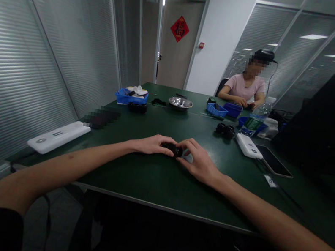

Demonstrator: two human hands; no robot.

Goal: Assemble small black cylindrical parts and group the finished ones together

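Note:
My left hand [154, 144] is closed around one end of a small black part [177, 151] low over the green table, its thumb along the near side. At the part's right end, the thumb and curled fingers of my right hand [198, 161] close on it. Fingers cover much of the part, and its exact kind does not show. A pale grey patch shows between the right thumb and fingers; I cannot make out what it is. Two groups of similar black round parts lie farther off, one at the left [137, 107] and one at the right [225, 131].
Across the green table [145, 181] are a metal bowl [180, 103], blue trays [216, 110] and a filled blue basket [131, 98]. On the right are a water bottle [256, 118], a white power bank [248, 146] and a phone [273, 161]. A person [246, 87] sits opposite.

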